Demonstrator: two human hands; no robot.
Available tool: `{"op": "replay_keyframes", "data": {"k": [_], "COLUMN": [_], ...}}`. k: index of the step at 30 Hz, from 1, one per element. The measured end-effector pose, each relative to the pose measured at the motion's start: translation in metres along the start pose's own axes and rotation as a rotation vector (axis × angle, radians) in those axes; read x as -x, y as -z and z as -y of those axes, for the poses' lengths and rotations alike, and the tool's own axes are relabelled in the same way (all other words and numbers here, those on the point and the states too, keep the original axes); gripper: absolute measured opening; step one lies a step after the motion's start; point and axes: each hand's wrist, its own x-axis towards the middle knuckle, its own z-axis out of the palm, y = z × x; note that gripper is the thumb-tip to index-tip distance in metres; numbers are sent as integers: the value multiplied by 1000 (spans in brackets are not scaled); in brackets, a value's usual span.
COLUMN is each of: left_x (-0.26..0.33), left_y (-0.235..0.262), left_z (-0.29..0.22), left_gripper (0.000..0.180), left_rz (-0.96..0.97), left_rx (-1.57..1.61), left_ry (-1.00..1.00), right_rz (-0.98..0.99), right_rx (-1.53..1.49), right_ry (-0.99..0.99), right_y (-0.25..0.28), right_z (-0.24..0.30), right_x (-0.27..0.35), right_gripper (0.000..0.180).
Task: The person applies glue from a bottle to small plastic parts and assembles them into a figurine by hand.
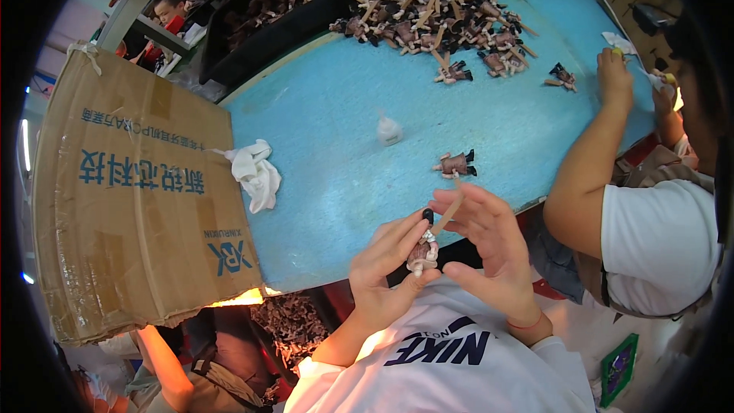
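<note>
My left hand (386,271) pinches a small figurine (422,255) with a brown body, pale limbs and a black end, just off the table's near edge. A flat tan strip (448,216) slants up from the figurine toward my right fingers. Cupped around that side, my right hand (493,248) has its fingers stretched and its thumb apart. Whether its fingertips touch the strip, I cannot tell. Another brown figurine (457,164) with black boots lies on the blue table (329,145) just beyond my hands. Farther off stands a small white squeeze bottle (389,131).
A large heap of similar figurines (428,15) covers the far side, with a few strays near it. At left are a cardboard box (138,222) and a crumpled white cloth (257,174). Behind stands a black bin (245,30). A co-worker's arm (585,168) reaches in at right.
</note>
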Motion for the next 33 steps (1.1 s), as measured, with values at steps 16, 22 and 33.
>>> {"op": "replay_keyframes", "data": {"k": [16, 22, 33], "left_x": [-2, -5, -3], "left_y": [0, 0, 1], "left_z": [-16, -22, -28], "left_gripper": [47, 48, 41], "left_rz": [-24, -56, -25], "left_rx": [-370, -442, -593], "left_ry": [-167, -184, -172], "right_rz": [113, 147, 150], "right_rx": [-30, -118, -239], "right_ry": [20, 62, -42], "right_y": [-2, -2, -7], "right_z": [-2, -13, -12], "right_x": [-10, -10, -7], "right_gripper": [56, 49, 50]}}
